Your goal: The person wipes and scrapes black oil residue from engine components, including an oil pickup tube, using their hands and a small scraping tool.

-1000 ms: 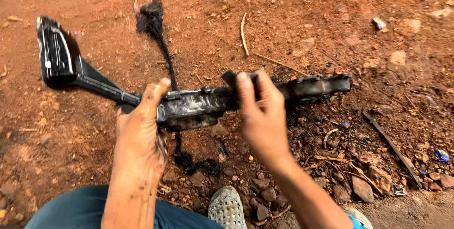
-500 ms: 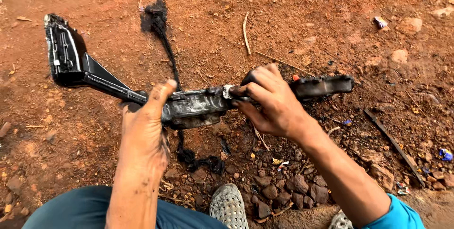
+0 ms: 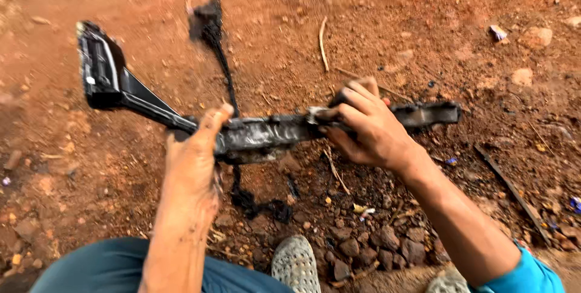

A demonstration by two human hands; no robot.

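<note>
Head view: charred black frame piece held level above red dirt ground. Left hand clenched around its middle, right hand grasping right of centre. Burnt cable dangling, not yet detached.

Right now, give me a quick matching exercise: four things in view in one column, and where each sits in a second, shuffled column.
Things:
1. left hand
2. right hand
3. black cord
4. grey shoe

Places:
A. bottom edge, on the stones
B. on the ground, running up behind the bar
C. grip near the charred bar's middle
D. grip toward the bar's right end

Pairs: 1-C, 2-D, 3-B, 4-A
</note>
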